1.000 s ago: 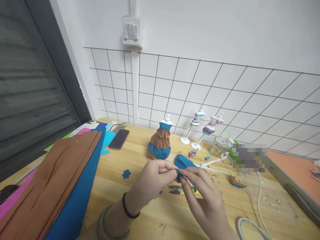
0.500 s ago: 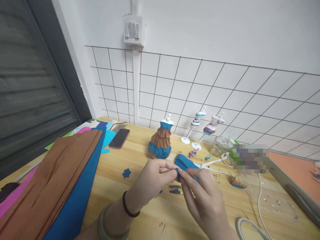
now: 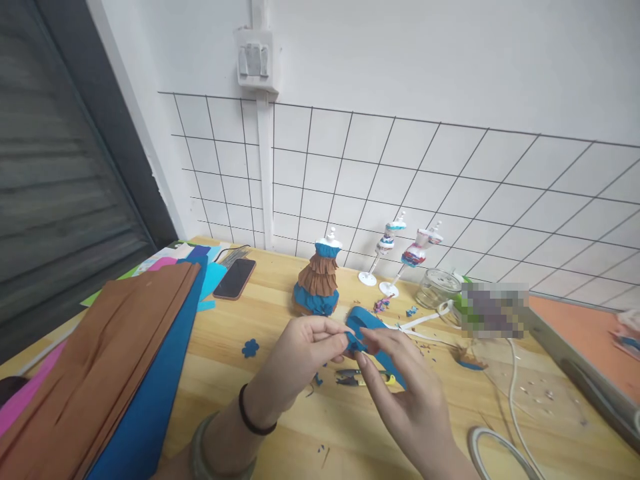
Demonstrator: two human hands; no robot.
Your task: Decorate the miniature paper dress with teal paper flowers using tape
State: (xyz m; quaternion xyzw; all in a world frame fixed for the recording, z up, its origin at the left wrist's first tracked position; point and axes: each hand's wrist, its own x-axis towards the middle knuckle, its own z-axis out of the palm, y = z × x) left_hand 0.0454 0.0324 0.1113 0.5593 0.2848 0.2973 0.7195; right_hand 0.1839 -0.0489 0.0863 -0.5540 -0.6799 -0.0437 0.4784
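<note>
My left hand (image 3: 305, 357) pinches a small blue crepe paper piece (image 3: 354, 343) between thumb and fingertips. Close beside the piece, my right hand (image 3: 407, 380) has its thumb and forefinger spread apart; whether they touch the paper is hard to tell. Behind my hands lies a folded blue paper strip (image 3: 367, 321). Below them are thread snips (image 3: 360, 378) with a yellow handle, partly hidden by my right hand. A blue paper flower (image 3: 251, 348) lies to the left. Beyond stands a mini dress form (image 3: 320, 273) in a ruffled brown and blue paper dress.
Brown and blue paper sheets (image 3: 125, 333) cover the table's left side, near a phone (image 3: 235, 278). Two small dress forms (image 3: 384, 247) and a glass jar (image 3: 439, 288) stand at the back. A white cable (image 3: 513, 387) and a tray (image 3: 575, 353) are at right.
My right thumb and forefinger have parted from their pinch on the blue piece, showing more of it. My left hand keeps its hold. The view has shifted slightly.
</note>
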